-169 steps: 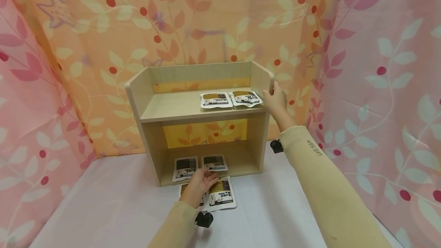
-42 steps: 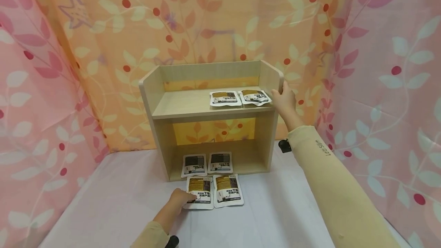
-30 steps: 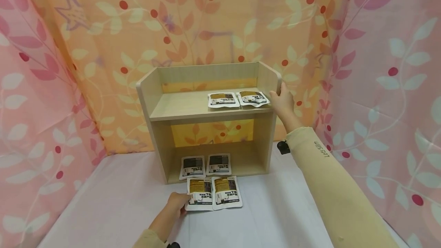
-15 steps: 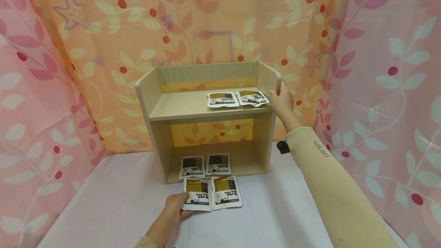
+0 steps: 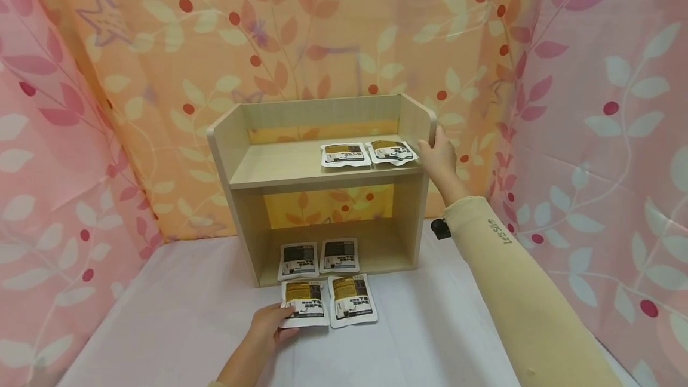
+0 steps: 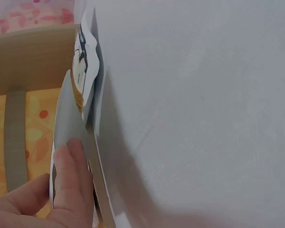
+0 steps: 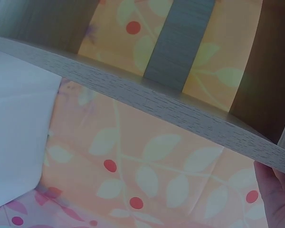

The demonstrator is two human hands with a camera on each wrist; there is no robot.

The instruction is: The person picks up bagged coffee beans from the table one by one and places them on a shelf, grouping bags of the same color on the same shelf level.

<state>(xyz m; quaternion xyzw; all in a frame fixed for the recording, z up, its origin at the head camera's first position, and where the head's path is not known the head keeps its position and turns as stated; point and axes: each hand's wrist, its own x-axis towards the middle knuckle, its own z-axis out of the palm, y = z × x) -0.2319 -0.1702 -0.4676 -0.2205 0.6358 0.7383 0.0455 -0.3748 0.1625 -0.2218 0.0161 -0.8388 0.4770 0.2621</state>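
My left hand (image 5: 263, 330) pinches a white flat pouch (image 5: 305, 303) with a gold-and-black label by its left edge, thumb on the printed face and fingers underneath. In the left wrist view the fingers (image 6: 69, 185) lie along the pouch's plain back (image 6: 66, 118). A matching pouch (image 5: 353, 300) lies just to its right on the white cloth, a narrow gap between them. My right hand (image 5: 439, 157) grips the right side panel of a small wooden shelf (image 5: 322, 184) near its top. The right wrist view shows its fingers (image 7: 270, 190) at the panel's edge.
Two gold-labelled pouches, left (image 5: 346, 155) and right (image 5: 391, 152), lie at the right of the upper board. Two black-labelled pouches, left (image 5: 298, 260) and right (image 5: 340, 255), lie on the lower board's front. Flowered curtains (image 5: 301, 28) enclose the white-covered table (image 5: 177, 315).
My left hand came from the lower board to the left front pouch, took its edge and drew it slightly left, opening a gap beside its neighbour. The right hand kept its hold on the shelf.
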